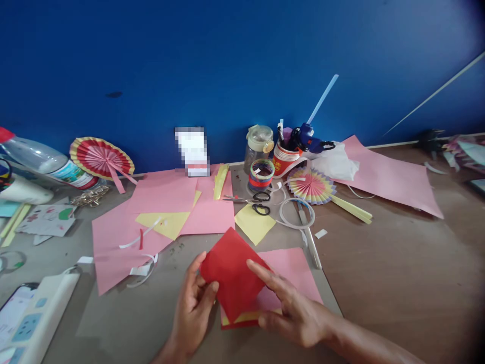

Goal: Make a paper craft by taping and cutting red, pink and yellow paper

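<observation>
A square sheet of red paper (234, 273) is held tilted, one corner toward me, above the table. My left hand (199, 298) pinches its left corner, thumb in front and fingers at the edge. My right hand (290, 303) has its fingers stretched out; the index finger lies against the paper's right edge and the thumb is well apart from it. Underneath, a pink sheet (295, 273) lies with yellow and red paper edges showing at its near side. Beyond the hands are a small yellow square of paper (255, 225) and black-handled scissors (260, 202).
Pink sheets (162, 192) and paper scraps cover the left middle. At the back stand a phone (195, 151), a jar (257, 144), a tape roll stack (261, 174) and a red cup of tools (284, 159). Folded paper fans (310, 186) lie around; a power strip (41, 313) sits at left.
</observation>
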Demonstrator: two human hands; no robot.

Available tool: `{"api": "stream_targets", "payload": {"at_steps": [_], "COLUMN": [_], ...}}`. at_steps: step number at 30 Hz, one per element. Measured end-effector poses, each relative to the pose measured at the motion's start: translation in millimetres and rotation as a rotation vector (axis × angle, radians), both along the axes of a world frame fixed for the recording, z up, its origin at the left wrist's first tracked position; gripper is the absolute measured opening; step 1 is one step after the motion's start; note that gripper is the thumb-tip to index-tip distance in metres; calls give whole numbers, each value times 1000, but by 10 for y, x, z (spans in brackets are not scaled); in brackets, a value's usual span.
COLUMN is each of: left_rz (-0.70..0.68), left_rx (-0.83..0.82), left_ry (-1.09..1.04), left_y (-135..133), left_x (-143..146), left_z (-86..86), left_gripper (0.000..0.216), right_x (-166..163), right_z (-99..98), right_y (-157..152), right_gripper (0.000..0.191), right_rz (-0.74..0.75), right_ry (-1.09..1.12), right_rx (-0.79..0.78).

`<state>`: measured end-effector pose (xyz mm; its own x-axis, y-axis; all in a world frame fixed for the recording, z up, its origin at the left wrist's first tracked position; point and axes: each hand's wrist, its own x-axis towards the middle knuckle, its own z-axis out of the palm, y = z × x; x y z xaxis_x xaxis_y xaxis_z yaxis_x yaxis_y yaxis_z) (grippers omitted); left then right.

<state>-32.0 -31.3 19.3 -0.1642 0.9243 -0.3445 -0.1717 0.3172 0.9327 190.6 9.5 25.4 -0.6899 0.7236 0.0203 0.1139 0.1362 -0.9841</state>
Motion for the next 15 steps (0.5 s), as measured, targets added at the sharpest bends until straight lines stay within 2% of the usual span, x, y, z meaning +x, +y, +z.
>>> {"api": "stream_targets", "payload": {"at_steps": [3,6,9,12,15], "left_rz": [2,-78,-200,-316,-346], "left_rx": [-40,-35,-7,95,295], "left_ry": [48,78,188,375,625], "left_y": [5,4,-18,-43,-39], "left_x": [-19,-48,-76,-106,-135], "left_z": [-28,-75,-141,-191,-197], "left_gripper": [79,76,65,55,50], "right_x": [66,100,51,-31,-68], "right_z": [4,-33,-64,-71,-97], "right_y": [112,199,190,143,116], "right_gripper": [51,42,40,29,24], "right_rz": [-101,-194,-253,-303,-335], "right_ry": [108,158,81,-100,-203], "right_rx": [92,-31,-94,-37,103]}}
